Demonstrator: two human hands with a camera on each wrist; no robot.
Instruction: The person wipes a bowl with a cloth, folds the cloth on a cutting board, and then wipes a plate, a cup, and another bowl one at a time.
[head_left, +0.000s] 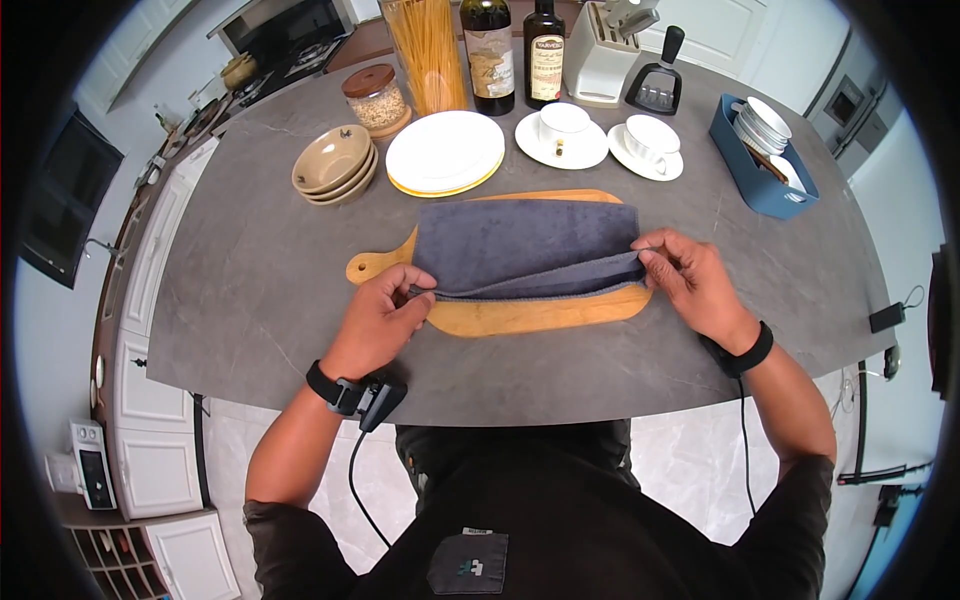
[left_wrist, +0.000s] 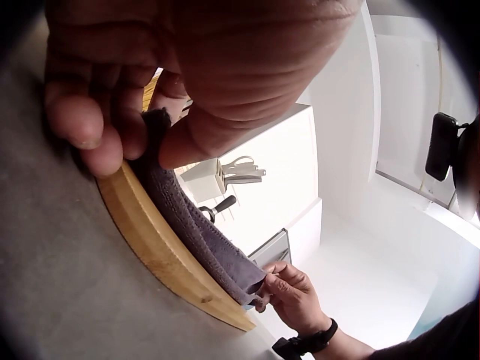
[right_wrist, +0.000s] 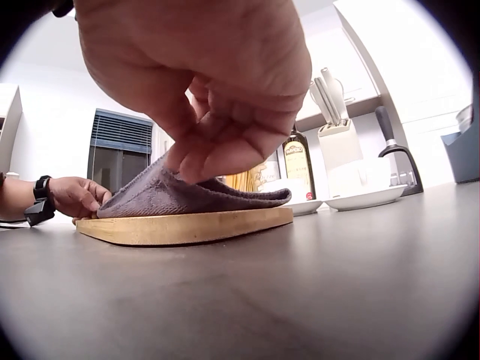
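Note:
A dark grey towel lies folded over a wooden cutting board whose round handle points left. My left hand pinches the towel's near left corner between thumb and fingers. At the near right corner, my right hand pinches the upper layer, and the edge there is raised off the layer below. In the right wrist view the towel slopes up from the board into the right hand's fingertips. The left wrist view shows the cloth stretched along the board's edge between both hands.
Behind the board stand stacked tan bowls, white plates, two cups on saucers, bottles, a jar of pasta and a knife block. A blue basket with dishes sits at the right.

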